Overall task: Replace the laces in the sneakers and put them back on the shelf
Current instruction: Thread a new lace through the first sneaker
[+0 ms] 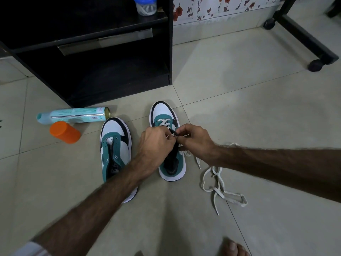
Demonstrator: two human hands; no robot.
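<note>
Broadly, the pale tiled floor (249, 93) gives most open room to the right and front, between the black shelf unit (92, 58) at upper left and the black wheeled frame (304, 39) at upper right. The shelf's right edge stands just behind the sneakers, and its lower compartment looks dark; I cannot tell what lies inside.

2 sneakers stand side by side on the floor, toes toward the shelf. The left sneaker (115, 145) has bare eyelets and is partly covered by the left forearm. The right sneaker (166, 115) carries a white lace crossed through its front eyelets.

Above its tongue, the left hand (155, 143) and the right hand (195, 139) meet, fingers curled, each pinching the white lace (165, 122) near the middle eyelets. A loose white lace (219, 189) lies tangled on the floor just right of that sneaker.

Left of the sneakers, a teal spray can (73, 115) lies on its side, with an orange capped container (64, 132) just in front of it. On the shelf's top, a clear jar (145, 6) with a blue lid holds something white.
</note>
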